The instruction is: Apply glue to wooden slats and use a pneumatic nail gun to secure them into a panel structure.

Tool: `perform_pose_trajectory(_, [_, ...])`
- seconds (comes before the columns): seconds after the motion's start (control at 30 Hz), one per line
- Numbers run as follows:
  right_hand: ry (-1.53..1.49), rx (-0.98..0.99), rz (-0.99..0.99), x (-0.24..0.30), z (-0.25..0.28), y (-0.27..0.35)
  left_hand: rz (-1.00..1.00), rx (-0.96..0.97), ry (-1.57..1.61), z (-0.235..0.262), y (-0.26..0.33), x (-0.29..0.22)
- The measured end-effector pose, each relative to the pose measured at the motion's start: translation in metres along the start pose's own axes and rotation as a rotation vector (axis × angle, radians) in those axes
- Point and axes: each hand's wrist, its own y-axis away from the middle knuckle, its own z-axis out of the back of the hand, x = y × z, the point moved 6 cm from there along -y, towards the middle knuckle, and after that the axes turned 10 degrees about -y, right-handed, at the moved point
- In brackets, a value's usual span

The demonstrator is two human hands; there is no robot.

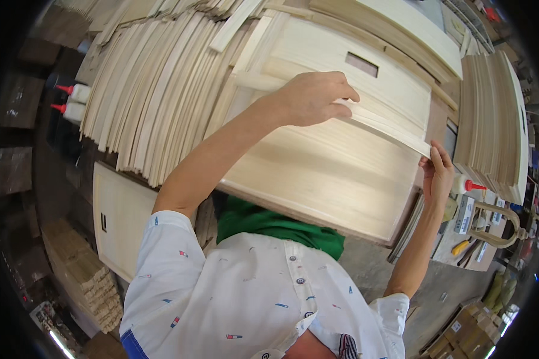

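A thin pale wooden strip [389, 133] spans between my two hands, above a light wooden panel [323, 179]. At the strip's left end, my left hand [311, 99] grips it between thumb and fingers. My right hand [438, 170] pinches the strip's other end near the panel's right edge. Beyond the strip, the far part of the wood surface has a dark rectangular slot [362, 64]. Whether the strip touches the panel beneath it, I cannot tell.
Many loose wooden strips [156, 90] lie in a wide stack at left. A panel stack [488, 119] stands at right, beside a red-tipped glue bottle [464, 184]. Two more glue bottles [76, 102] sit far left. Another slotted panel [123, 215] leans below the strips.
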Motion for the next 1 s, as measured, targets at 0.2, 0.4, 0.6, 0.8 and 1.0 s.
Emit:
perform_pose_trajectory(0.2, [-0.106,-0.098,0.078,0.008,0.03,-0.042,-0.217,-0.255,-0.145,-0.025,-0.054,0.022])
perform_pose_trajectory(0.4, [-0.106,-0.154,0.111,0.005,0.003,-0.12,-0.213,-0.412,-0.265,-0.042,-0.112,0.092])
perform_pose_trajectory(0.6, [0.031,-0.167,0.081,-0.003,-0.02,-0.169,-0.066,-0.413,-0.247,-0.045,-0.129,0.134])
perform_pose_trajectory(0.8, [0.055,-0.192,0.089,-0.012,-0.021,-0.189,-0.072,-0.384,-0.238,-0.05,-0.134,0.149])
perform_pose_trajectory(1.0, [0.127,-0.205,0.096,-0.014,-0.018,-0.198,-0.112,-0.441,-0.244,-0.054,-0.136,0.15])
